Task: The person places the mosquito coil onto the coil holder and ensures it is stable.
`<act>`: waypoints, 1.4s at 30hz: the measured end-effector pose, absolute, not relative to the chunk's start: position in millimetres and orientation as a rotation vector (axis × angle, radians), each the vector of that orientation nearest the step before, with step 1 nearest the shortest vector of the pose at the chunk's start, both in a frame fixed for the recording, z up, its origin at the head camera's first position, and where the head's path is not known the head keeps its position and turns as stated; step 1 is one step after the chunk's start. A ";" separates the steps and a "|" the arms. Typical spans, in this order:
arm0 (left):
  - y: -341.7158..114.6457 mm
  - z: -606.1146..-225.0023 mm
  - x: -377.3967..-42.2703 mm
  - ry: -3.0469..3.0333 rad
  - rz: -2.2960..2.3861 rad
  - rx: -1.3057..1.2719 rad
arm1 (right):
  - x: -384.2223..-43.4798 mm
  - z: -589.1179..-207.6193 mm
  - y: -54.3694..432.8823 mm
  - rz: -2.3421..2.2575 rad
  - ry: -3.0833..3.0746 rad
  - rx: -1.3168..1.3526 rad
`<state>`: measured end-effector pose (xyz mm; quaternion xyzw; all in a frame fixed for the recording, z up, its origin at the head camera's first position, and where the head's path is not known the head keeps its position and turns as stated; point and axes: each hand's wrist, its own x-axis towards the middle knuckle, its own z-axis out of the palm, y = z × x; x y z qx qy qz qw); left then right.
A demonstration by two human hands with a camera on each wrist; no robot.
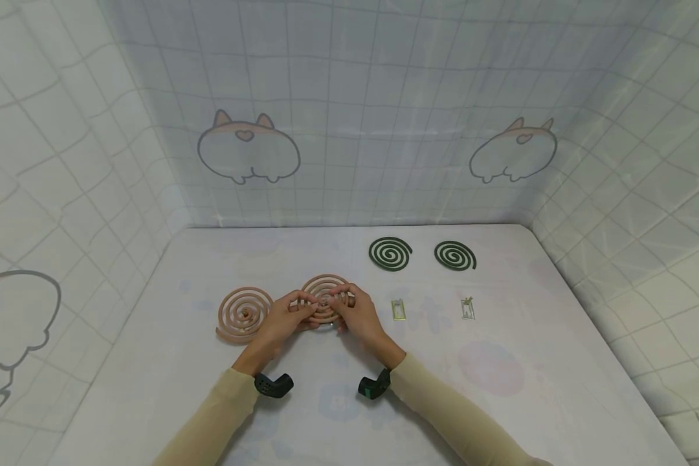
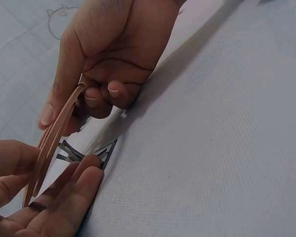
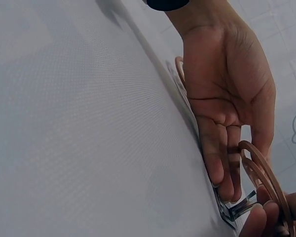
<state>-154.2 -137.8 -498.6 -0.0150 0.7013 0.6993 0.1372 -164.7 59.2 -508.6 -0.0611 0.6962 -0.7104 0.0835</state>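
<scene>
Both hands work on a brown mosquito coil (image 1: pixel 324 281) near the middle of the table. From its left side, my left hand (image 1: pixel 284 318) pinches it, thumb over the top and fingers beneath. My right hand (image 1: pixel 359 316) pinches the opposite side. In the left wrist view the coil (image 2: pixel 54 136) appears edge-on, held above the table. A thin metal coil stand (image 2: pixel 107 154) is under it, by the left fingertips. The right wrist view also shows the stand (image 3: pixel 242 206), beneath the coil (image 3: pixel 269 183). Fingers partly hide the coil's centre.
Left of the hands, another brown mosquito coil (image 1: pixel 228 315) has a small metal tip at its centre. Two green mosquito coils (image 1: pixel 389 254) (image 1: pixel 454 255) lie toward the back right. Nearer, two flat metal stands (image 1: pixel 399 310) (image 1: pixel 468 309) lie on the table (image 1: pixel 443 414).
</scene>
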 end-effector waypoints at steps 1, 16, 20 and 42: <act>-137.6 -498.4 -154.3 2.027 2.024 -0.049 | -164.7 -508.5 59.4 -2.123 2.075 -0.181; -137.9 -495.9 -152.1 2.049 2.010 -0.002 | -163.5 -506.7 60.9 -2.066 2.109 -0.187; -137.9 -496.0 -153.0 2.043 2.010 -0.007 | -164.7 -505.7 61.4 -2.062 2.112 -0.191; -138.8 -498.6 -153.7 1.996 2.036 -0.002 | -168.5 -509.1 62.6 -2.086 2.044 -0.163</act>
